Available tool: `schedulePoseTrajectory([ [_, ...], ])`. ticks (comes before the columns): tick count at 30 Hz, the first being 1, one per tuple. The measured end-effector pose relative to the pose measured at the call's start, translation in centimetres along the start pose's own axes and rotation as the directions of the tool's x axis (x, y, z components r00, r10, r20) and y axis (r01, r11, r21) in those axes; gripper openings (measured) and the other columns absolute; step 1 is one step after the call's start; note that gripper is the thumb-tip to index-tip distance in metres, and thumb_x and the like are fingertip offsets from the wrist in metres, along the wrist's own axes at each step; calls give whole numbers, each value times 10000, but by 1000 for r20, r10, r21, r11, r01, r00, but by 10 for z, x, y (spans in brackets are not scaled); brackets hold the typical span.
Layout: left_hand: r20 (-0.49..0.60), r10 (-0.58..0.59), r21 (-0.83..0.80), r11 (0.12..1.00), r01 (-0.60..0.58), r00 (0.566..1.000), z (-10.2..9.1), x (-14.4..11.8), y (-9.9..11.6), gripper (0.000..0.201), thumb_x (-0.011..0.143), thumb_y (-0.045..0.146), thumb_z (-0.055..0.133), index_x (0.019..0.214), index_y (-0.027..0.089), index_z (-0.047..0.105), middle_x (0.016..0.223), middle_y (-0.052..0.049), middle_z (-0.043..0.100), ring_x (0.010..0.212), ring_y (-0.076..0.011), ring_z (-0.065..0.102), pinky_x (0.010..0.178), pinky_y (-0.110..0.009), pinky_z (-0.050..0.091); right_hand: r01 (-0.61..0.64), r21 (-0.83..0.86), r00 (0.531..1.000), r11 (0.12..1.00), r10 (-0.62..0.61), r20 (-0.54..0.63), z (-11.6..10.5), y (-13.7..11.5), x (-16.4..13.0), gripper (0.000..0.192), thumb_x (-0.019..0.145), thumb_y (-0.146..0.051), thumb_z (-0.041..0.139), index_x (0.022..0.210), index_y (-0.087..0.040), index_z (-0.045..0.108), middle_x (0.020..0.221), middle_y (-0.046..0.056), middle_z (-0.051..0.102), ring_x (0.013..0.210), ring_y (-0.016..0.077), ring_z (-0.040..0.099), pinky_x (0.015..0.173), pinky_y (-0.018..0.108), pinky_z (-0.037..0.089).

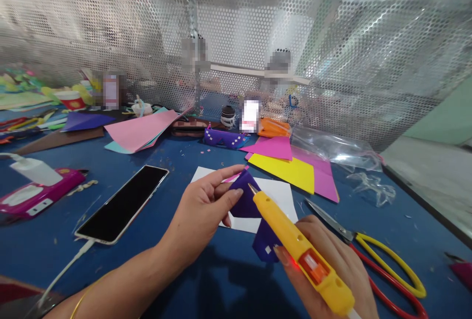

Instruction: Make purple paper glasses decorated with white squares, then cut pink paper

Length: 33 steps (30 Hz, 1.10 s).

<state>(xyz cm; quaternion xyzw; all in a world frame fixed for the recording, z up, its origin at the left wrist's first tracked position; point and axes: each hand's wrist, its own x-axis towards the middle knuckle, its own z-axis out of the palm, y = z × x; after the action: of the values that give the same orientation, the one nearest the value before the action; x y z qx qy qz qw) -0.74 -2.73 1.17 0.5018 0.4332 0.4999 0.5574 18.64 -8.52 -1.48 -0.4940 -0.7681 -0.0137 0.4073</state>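
Observation:
My left hand (pixel 208 198) is closed in a pinch on a piece of purple paper (pixel 246 205). Its lower part hangs down and carries a small white square; a bit of pink shows near my fingertips. My right hand (pixel 332 265) is wrapped round a yellow hot glue gun (pixel 291 233) with a small red light glowing beside it. The gun's metal tip is at the upper right edge of the purple paper; whether they touch I cannot tell. Beneath both lies a sheet of white paper (pixel 283 193). Farther back stands a purple paper mask (pixel 224 138) with white squares.
Scissors (pixel 354 235) with yellow and red handles lie right of my right hand. At left are a charging phone (pixel 123 206) and a magenta power strip (pixel 64 191). Pink paper (pixel 143 130), yellow paper (pixel 285 171) and a perforated metal screen (pixel 243 24) are behind.

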Motion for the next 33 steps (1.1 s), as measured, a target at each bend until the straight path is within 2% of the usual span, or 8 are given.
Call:
schedulePoseTrajectory([
  [10, 4, -7, 20, 1000, 7, 1000, -1, 1, 0, 461, 812, 301, 698, 1259, 202, 648, 653, 39, 586, 501, -64, 404, 417, -156, 445, 6, -13, 1000, 1000, -7, -11, 1, 0, -2, 241, 979, -436, 464, 893, -221, 529, 730, 1, 561, 585, 129, 549, 506, 252, 427],
  [23, 2, -5, 25, 1000, 5, 1000, 0, 0, 1, 455, 813, 308, 692, 1255, 207, 652, 628, 46, 547, 495, -67, 389, 419, -164, 443, 50, -53, 998, 997, -52, -35, -1, 0, 1, 243, 979, -447, 474, 891, -224, 516, 732, -5, 570, 587, 112, 564, 489, 223, 425],
  [33, -2, -6, 45, 999, 6, 1000, 0, -1, 2, 447, 813, 298, 687, 1247, 198, 657, 612, 56, 549, 465, -57, 396, 416, -162, 441, 43, -40, 999, 998, -44, -7, -3, 2, -1, 218, 972, -415, 494, 883, -218, 518, 717, -7, 538, 564, 106, 529, 488, 224, 420],
])
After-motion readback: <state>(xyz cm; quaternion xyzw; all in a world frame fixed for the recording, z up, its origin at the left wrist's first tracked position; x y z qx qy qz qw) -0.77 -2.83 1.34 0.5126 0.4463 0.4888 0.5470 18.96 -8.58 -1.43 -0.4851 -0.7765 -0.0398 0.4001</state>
